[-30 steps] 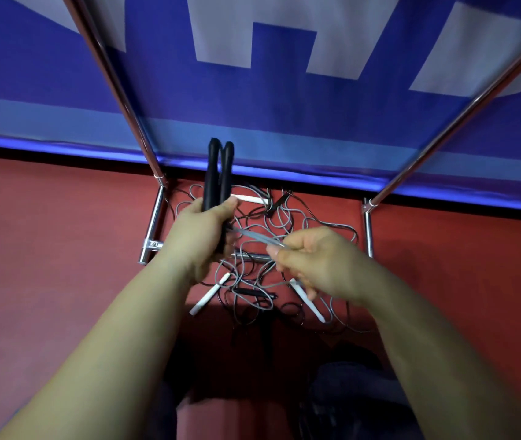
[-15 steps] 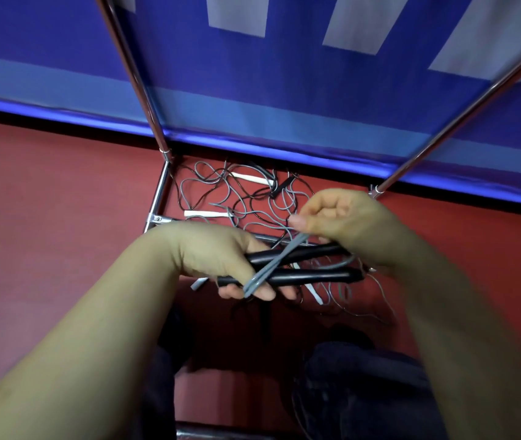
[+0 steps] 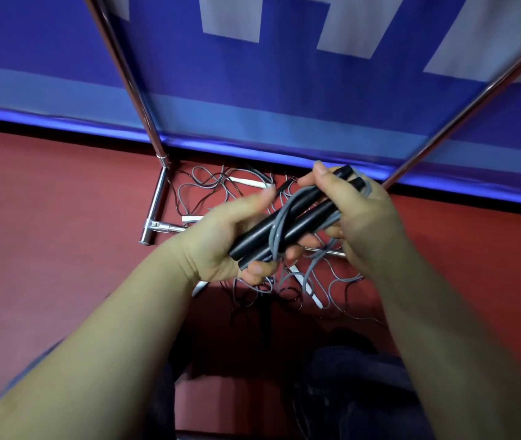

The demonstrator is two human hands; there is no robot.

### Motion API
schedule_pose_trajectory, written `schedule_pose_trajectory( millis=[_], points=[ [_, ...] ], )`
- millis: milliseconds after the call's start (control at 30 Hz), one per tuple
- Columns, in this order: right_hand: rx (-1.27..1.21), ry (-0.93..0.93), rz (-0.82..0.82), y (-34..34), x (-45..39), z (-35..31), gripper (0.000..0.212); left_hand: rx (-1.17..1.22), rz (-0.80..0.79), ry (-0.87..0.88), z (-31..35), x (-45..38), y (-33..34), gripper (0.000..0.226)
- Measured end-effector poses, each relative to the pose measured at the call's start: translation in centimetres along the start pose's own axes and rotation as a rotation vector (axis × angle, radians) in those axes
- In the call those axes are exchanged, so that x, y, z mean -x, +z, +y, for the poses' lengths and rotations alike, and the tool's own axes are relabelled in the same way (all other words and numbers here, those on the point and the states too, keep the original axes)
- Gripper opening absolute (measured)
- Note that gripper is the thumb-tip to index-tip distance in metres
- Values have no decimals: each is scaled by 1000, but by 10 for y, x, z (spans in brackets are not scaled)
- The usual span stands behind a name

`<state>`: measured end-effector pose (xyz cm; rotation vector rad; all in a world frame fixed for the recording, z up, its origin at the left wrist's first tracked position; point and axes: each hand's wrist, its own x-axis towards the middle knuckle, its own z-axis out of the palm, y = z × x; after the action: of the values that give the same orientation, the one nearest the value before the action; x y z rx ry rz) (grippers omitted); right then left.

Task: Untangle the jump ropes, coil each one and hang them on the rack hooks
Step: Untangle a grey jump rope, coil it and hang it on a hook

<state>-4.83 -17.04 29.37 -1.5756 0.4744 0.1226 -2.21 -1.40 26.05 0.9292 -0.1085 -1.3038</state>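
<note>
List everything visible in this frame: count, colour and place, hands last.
black handles: two, black, side by side, held in both hands
grey cord: one, grey, looped round the handles, trailing down to the pile
rope pile: count unclear, grey and dark cords, tangled on the floor at the rack's base
white handles: at least four, white, lying in the pile
rack: one, chrome, two slanted poles and base bars
banner: one, blue with pale shapes, behind the rack
floor: red
left hand: grips the handles' lower ends
right hand: grips the handles' upper ends and cord
</note>
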Motion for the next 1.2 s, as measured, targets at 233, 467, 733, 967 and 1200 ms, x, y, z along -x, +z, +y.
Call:
schedule_pose_trajectory(
  millis=[233,467,733,967,1200],
  points=[
    [-5,0,176,0,-3,1,30,-174,340,247,1,-7,2,27],
    [-293,108,288,4,-5,2,35,-225,735,443,-5,-17,7,10],
    [-392,212,150,12,-4,3,49,-237,775,536,-2,-19,10,26],
    [383,117,-256,29,11,23,51,-447,1065,533,-3,-21,-4,23],
    [737,-225,-472,32,23,26,32,-848,1265,272,-7,-12,-15,23]
  ],
)
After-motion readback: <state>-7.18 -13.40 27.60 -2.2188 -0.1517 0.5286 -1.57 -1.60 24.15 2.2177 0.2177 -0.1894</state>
